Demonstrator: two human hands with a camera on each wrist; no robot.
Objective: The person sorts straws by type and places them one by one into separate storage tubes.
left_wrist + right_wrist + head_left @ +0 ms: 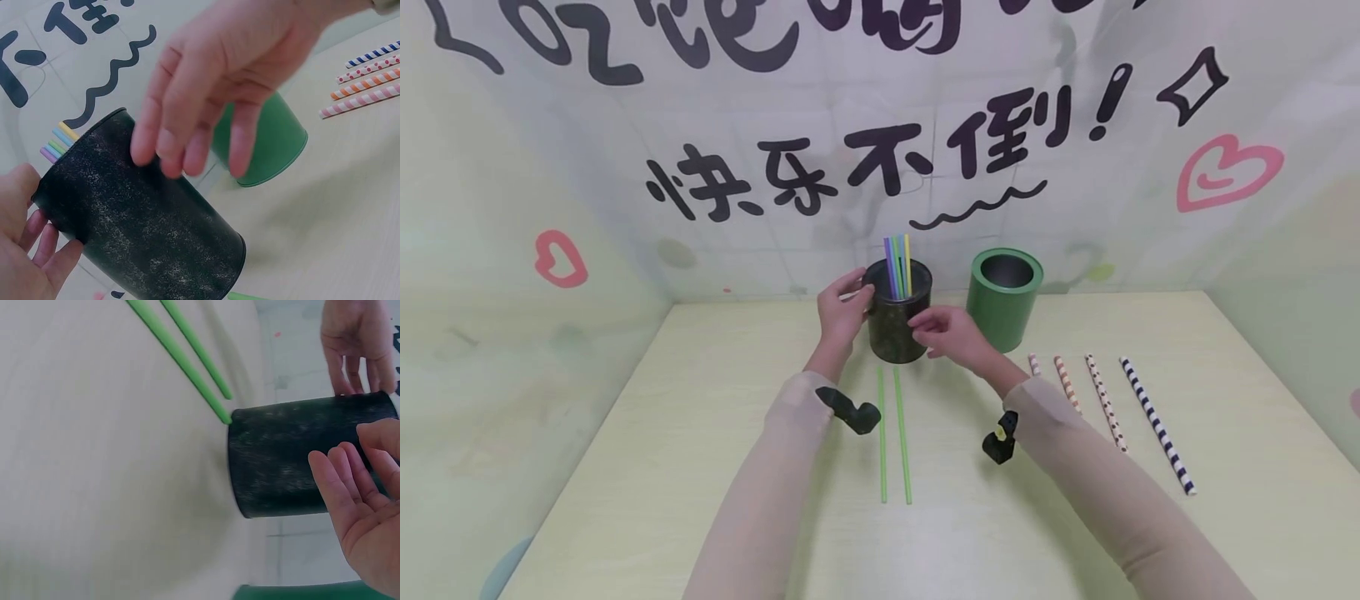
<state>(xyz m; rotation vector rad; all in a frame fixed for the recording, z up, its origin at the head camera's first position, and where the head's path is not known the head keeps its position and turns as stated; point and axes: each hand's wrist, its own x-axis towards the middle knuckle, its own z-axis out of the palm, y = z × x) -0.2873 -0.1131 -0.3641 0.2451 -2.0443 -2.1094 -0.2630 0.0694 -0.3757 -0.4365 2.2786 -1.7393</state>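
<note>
A speckled black canister (897, 332) stands near the back of the table with several thin coloured straws (897, 267) upright inside, purple, blue, green and yellow among them. My left hand (842, 315) holds its left side, thumb at the rim and fingers against the wall, as the left wrist view shows at the lower left (25, 237). At the canister's right side is my right hand (951, 337), fingers loosely bent and holding nothing. In the right wrist view its fingers (350, 481) overlap the canister's wall. Two green straws (882, 442) lie parallel in front of the canister.
To the right of the black canister stands a green canister (1003, 318). Patterned paper straws lie in a row on the right: pink-striped (1034, 365), orange-striped (1067, 383), red-dotted (1106, 402) and navy-striped (1157, 425). A printed cloth wall (737, 250) rises behind the table.
</note>
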